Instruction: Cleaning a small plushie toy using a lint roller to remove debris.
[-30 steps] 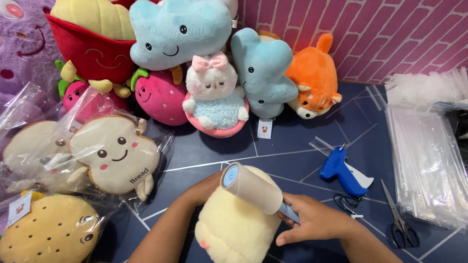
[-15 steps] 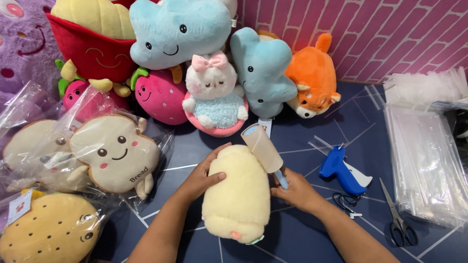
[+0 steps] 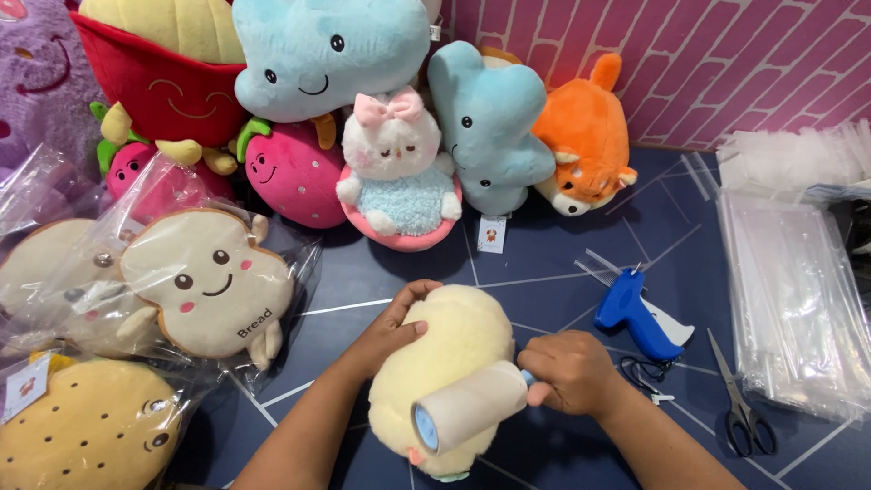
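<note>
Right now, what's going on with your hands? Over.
Left hand steadies pale yellow plush. Right hand grips lint roller, lying on plush. Tagging gun, scissors to the right.

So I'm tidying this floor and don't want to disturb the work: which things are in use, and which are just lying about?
In use:
- left hand steadying the pale yellow plush toy
- right hand gripping the white lint roller against it

Lying about:
- blue tagging gun
- black-handled scissors
- stack of clear plastic bags
- bagged bread-shaped plush
- orange fox plush
</note>
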